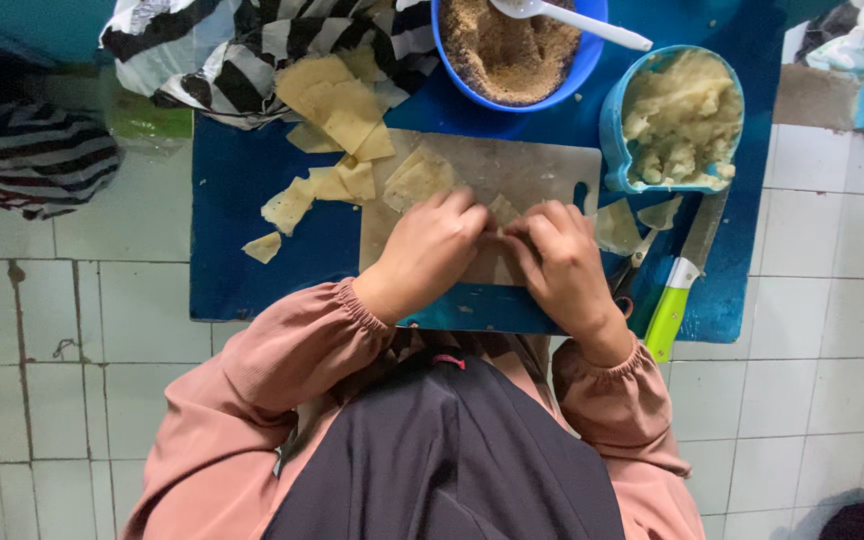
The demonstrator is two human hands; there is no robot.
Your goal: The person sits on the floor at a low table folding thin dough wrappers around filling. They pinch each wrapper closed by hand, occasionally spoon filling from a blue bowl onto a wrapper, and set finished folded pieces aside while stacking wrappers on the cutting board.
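A: Head view. Status of hands?
B: The left hand (430, 248) and right hand (564, 262) both pinch one folded dough wrapper (501, 212) over the cutting board (512, 170).
A: Hazards?
B: Uneven pressure may tear the wrapper; the knife (687, 275) lies near the right wrist.

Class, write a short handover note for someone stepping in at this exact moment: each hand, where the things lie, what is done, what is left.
Left hand and right hand: both pinch one pale dough piece on the cutting board.
Mash-like filling in the light blue bowl; brown crumbs in the blue bowl; green-handled knife to the right.
Done: no finished piece visible.
Left: loose dough sheets lie flat on the blue table.
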